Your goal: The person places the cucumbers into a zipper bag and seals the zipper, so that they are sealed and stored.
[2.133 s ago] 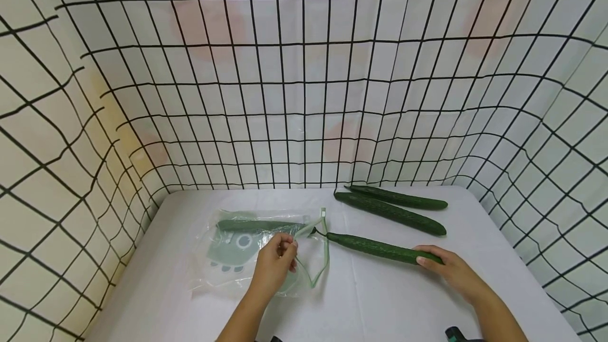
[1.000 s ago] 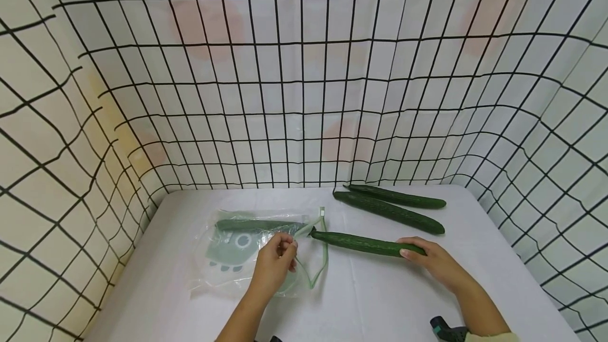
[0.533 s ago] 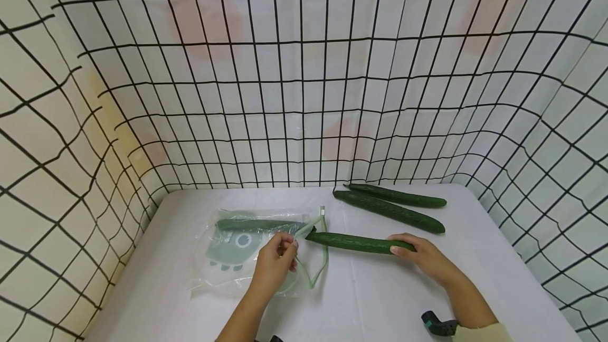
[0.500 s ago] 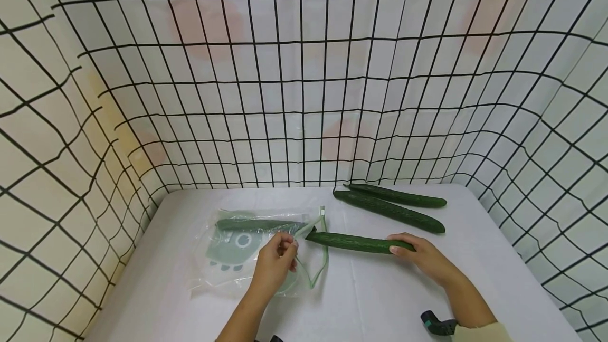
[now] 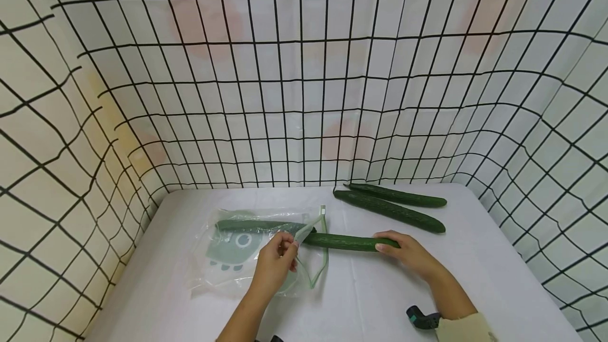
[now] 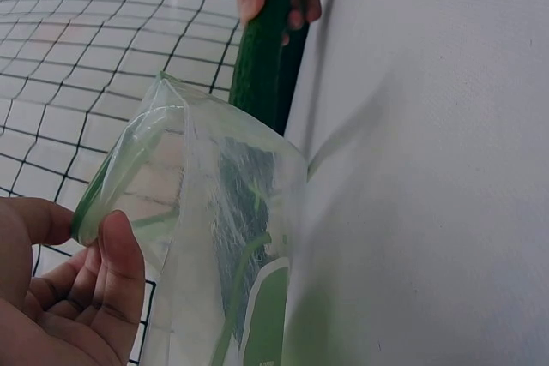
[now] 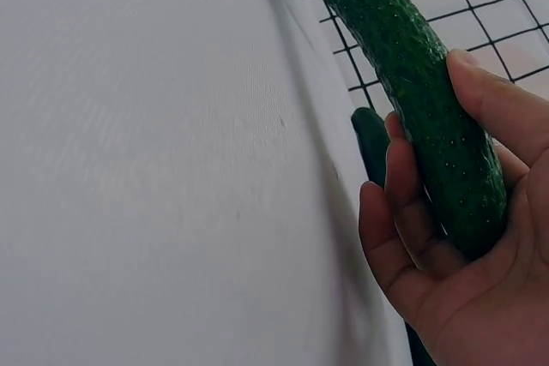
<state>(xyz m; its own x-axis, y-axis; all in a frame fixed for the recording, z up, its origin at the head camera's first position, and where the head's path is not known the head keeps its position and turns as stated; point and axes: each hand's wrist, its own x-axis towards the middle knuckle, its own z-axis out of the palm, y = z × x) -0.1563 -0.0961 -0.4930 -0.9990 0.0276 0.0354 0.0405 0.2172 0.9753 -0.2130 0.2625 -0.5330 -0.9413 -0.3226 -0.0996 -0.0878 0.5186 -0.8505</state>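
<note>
My left hand [image 5: 277,258] pinches the green-edged mouth of a clear plastic bag [image 6: 184,212] between thumb and forefinger, holding it apart. One cucumber [image 5: 256,225] lies inside the bag, above a printed green cartoon shape [image 5: 233,249]. My right hand [image 5: 404,252] grips the near end of a second cucumber [image 5: 349,242], thumb on one side and fingers curled round the other. That cucumber's far tip is inside the bag's opening, partly hidden behind the green rim. In the right wrist view the held cucumber [image 7: 420,83] runs from the palm up toward the bag.
Two more cucumbers [image 5: 389,210] lie side by side at the back right of the white table [image 5: 342,305]. Black wire mesh [image 5: 304,94] walls the table at the back and sides. A dark device [image 5: 423,318] sits at my right wrist.
My right hand has moved left with the cucumber, and its tip has gone from outside the bag's rim to inside the opening. My left hand has stayed in place.
</note>
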